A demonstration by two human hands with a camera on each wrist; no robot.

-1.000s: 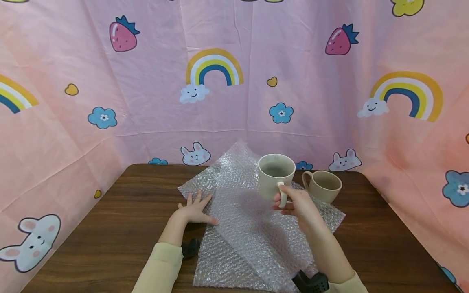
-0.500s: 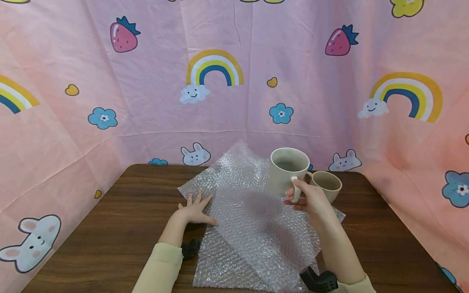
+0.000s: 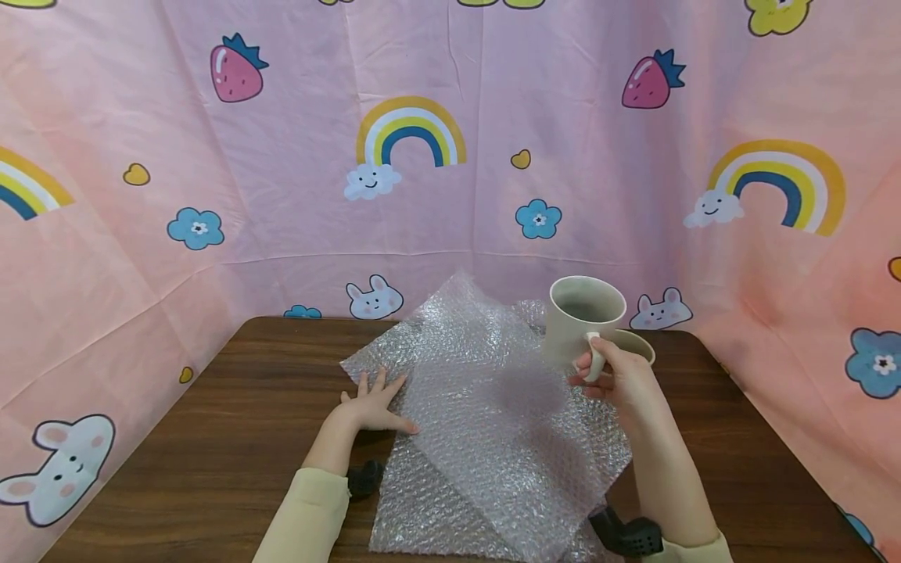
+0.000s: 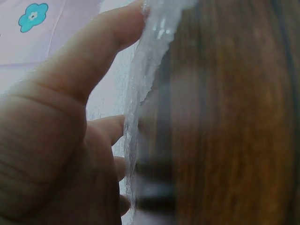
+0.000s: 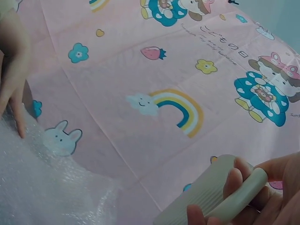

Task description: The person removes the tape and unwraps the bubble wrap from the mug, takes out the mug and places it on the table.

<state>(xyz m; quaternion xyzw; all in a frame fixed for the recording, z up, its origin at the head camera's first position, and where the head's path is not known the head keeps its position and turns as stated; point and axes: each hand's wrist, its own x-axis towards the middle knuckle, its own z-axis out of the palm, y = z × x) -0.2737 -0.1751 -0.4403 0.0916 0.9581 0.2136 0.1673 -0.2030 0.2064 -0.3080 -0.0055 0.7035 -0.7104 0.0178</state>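
My right hand (image 3: 619,379) grips a pale mug (image 3: 580,317) by its handle, holding it upright above the right part of the bubble wrap (image 3: 486,414). In the right wrist view the fingers curl round the handle (image 5: 241,197), and the mug's ribbed side shows. Behind the held mug stands a second, beige mug (image 3: 639,346), mostly hidden. With fingers spread, my left hand (image 3: 371,407) rests at the left edge of the bubble wrap. Its thumb (image 4: 101,44) and fingertips touch the wrap in the left wrist view.
Sheets of bubble wrap overlap at angles on the dark wooden table (image 3: 232,438). A patterned pink curtain (image 3: 486,188) surrounds the table at the back and sides. Each wrist carries a black device (image 3: 622,533).
My right hand has carried the pale mug rightward and slightly up, so it covers most of the beige mug. My left hand has stayed in place.
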